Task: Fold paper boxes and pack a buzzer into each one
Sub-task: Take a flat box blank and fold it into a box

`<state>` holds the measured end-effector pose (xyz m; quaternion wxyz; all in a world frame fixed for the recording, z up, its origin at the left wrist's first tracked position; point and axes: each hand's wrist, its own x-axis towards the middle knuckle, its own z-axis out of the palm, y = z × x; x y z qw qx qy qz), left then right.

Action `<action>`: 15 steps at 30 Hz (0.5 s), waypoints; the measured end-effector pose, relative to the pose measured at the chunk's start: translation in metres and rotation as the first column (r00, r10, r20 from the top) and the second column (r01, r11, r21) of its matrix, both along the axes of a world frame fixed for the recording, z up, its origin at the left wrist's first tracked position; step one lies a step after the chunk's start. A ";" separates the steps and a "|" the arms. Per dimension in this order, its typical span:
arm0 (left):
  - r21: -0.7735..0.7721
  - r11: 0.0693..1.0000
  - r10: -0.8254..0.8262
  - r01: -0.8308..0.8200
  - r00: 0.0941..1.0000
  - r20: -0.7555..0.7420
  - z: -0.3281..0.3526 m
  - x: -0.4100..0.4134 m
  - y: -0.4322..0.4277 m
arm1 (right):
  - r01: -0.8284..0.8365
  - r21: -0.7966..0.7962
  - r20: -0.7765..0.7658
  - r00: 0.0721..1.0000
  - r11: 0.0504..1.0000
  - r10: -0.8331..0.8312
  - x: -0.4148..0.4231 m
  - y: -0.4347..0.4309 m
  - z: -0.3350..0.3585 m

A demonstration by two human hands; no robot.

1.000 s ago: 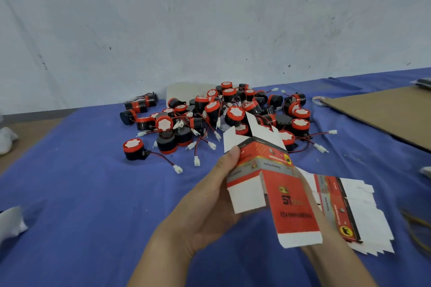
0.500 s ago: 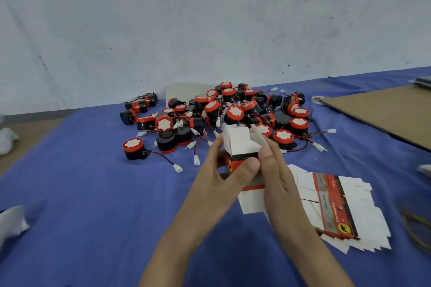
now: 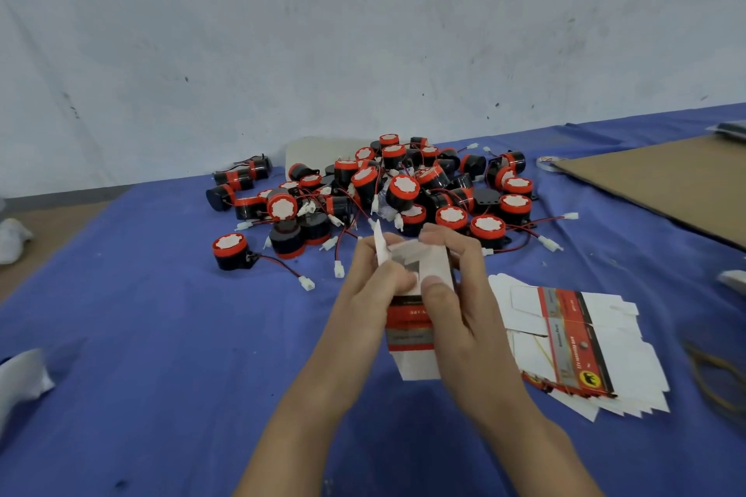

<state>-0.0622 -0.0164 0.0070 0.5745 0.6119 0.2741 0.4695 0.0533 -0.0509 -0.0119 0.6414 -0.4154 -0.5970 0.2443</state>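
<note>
Head view, single frame.

- Paper box: held up off the bench near frame centre, between both hands. Red and black print is seen on its body, white flaps at its top and bottom ends.
- Left hand: fingers curled round the box's 9 o'clock side, gripping it. One white top flap stands up above this hand.
- Right hand: closed on the 3 o'clock side, with the thumb pressed on a white top flap and the fingers wrapped over the far edge.
- Pile of buzzers: red and black, with wires tangled, at 12 o'clock of the box on the blue cloth. None is seen in the box; the interior is not fully visible.
- Lone buzzer: at 10 o'clock of the box, apart from the pile, with its white plug trailing toward the hands.
- Stack of flat boxes: unfolded, at 3 o'clock, just beside the right hand.
- Cardboard sheet: brown, at 2 o'clock, well apart from the box.
</note>
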 end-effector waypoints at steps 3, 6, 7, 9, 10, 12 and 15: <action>0.030 0.998 0.051 -0.050 0.999 -0.008 0.000 0.003 -0.004 | 0.075 0.031 0.118 0.990 0.997 -0.079 -0.001 -0.001 -0.001; -0.015 1.000 0.008 -0.007 0.999 0.032 0.003 0.004 -0.006 | 0.142 0.065 0.135 0.979 0.988 -0.150 -0.001 -0.001 0.000; -0.067 0.997 -0.033 0.038 0.996 0.080 0.006 0.004 -0.007 | 0.164 0.084 0.131 0.976 0.983 -0.175 0.001 -0.001 0.001; -0.202 0.967 -0.116 0.154 0.976 0.187 0.015 0.002 -0.007 | 0.191 0.111 0.090 0.975 0.975 -0.202 0.005 -0.001 0.001; -0.241 0.951 -0.142 0.192 0.967 0.210 0.016 0.001 -0.007 | 0.189 0.115 0.068 0.978 0.975 -0.197 0.006 -0.001 0.002; -0.278 0.939 -0.144 0.200 0.967 0.211 0.017 -0.001 -0.006 | 0.202 0.158 0.094 0.971 0.966 -0.219 0.008 -0.002 0.003; -0.323 0.920 -0.166 0.223 0.967 0.194 0.015 -0.001 -0.006 | 0.216 0.200 0.162 0.955 0.956 -0.250 0.008 -0.002 0.002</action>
